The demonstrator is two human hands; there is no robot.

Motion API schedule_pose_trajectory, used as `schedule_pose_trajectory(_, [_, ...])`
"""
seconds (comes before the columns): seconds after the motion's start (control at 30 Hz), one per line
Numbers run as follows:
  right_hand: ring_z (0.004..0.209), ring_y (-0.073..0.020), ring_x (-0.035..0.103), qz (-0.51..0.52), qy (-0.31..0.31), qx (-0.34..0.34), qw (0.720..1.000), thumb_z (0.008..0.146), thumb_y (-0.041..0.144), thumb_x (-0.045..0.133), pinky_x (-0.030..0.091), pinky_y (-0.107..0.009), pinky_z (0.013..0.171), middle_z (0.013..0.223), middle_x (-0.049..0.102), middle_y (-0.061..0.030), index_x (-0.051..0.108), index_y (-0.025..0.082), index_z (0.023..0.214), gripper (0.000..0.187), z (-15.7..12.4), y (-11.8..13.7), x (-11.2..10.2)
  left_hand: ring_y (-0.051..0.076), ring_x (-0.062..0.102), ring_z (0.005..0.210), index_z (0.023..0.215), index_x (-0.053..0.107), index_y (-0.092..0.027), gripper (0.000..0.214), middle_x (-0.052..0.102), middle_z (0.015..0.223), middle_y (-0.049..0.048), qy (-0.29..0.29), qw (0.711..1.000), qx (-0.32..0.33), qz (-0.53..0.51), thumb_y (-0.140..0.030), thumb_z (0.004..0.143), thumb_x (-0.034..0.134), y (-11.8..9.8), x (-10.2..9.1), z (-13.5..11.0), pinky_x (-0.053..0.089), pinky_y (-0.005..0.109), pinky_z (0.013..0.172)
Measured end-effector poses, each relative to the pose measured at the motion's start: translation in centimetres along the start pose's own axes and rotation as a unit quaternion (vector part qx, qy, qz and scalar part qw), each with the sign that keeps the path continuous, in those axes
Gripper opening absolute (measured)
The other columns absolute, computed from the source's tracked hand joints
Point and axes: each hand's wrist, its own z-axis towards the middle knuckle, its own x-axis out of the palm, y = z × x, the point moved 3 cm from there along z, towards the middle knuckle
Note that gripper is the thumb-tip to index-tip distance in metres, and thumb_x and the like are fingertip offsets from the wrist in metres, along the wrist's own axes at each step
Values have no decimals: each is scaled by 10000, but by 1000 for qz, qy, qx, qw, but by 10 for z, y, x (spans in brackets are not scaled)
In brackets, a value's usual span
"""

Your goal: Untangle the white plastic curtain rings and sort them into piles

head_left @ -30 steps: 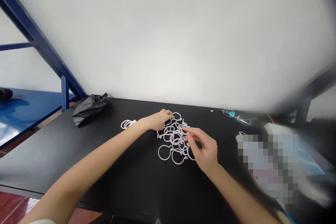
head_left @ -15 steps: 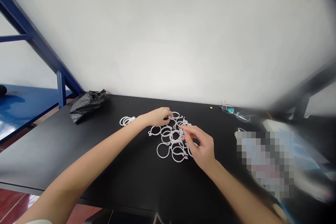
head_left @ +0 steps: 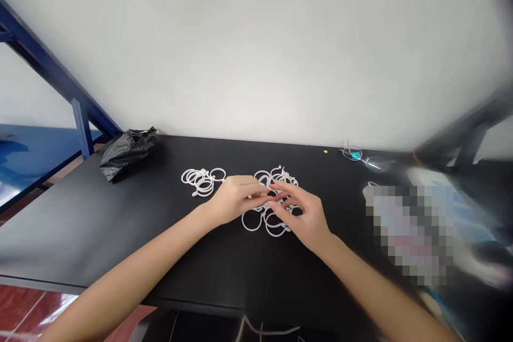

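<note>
White plastic rings with small knobs [head_left: 252,220], which look like curtain rings, lie in an overlapping pile on the black table. Above this pile, my left hand [head_left: 234,197] has its thumb and fingers brought together, and their tips hide what is between them. My right hand [head_left: 306,219] comes in from the right, thumb and index finger apart, its fingertips meeting those of my left hand. Part of the pile is hidden under both hands. A smaller group of the same rings [head_left: 204,187] lies left of my left hand.
A crumpled black plastic bag [head_left: 130,149] lies at the back left. Eyeglasses [head_left: 363,160] rest near the wall at the back right. A pixelated package [head_left: 409,235] sits on the right. The table's front edge [head_left: 192,303] runs below my forearms.
My left hand has come nearer and lower, and its fingertips now meet my right hand's. More rings show in the left group. My right thumb and index finger have spread. The view has shifted slightly.
</note>
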Motion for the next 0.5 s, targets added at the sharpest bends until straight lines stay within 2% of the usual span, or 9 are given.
schedule_pose_trajectory(0.07, [764, -168, 726, 9, 14, -30, 999, 830, 170, 675, 654, -278, 614, 999, 747, -65, 703, 221, 1109, 285, -3, 2, 4, 100, 545, 527, 815, 648, -167, 205, 604, 615, -5, -6, 997, 50, 56, -302, 950, 575, -7, 4, -7, 414, 227, 514])
schedule_pose_trajectory(0.17, [778, -167, 734, 26, 17, -32, 999, 855, 169, 652, 663, -287, 648, 1018, 747, -62, 714, 234, 1096, 257, -4, 2, 7, 101, 578, 558, 818, 625, -176, 198, 626, 681, 6, -6, 994, 57, 97, -291, 961, 550, -9, 5, -11, 431, 224, 525])
schedule_pose_trajectory(0.37, [749, -157, 725, 53, 22, 7, 998, 856, 200, 670, 655, -290, 664, 965, 756, -41, 717, 241, 1051, 205, -3, 0, 7, 106, 648, 669, 1010, 566, -192, 71, 686, 836, 23, 15, 999, 4, 30, -224, 962, 525, -16, 3, -10, 503, 204, 583])
schedule_pose_trajectory(0.5, [711, -152, 711, 36, 1, -16, 999, 856, 161, 664, 638, -286, 633, 915, 750, -32, 714, 237, 1025, 192, -3, 2, 5, 109, 664, 715, 1077, 502, -212, 198, 682, 867, 8, 14, 997, -51, -51, -269, 924, 614, -19, 2, -10, 546, 207, 630])
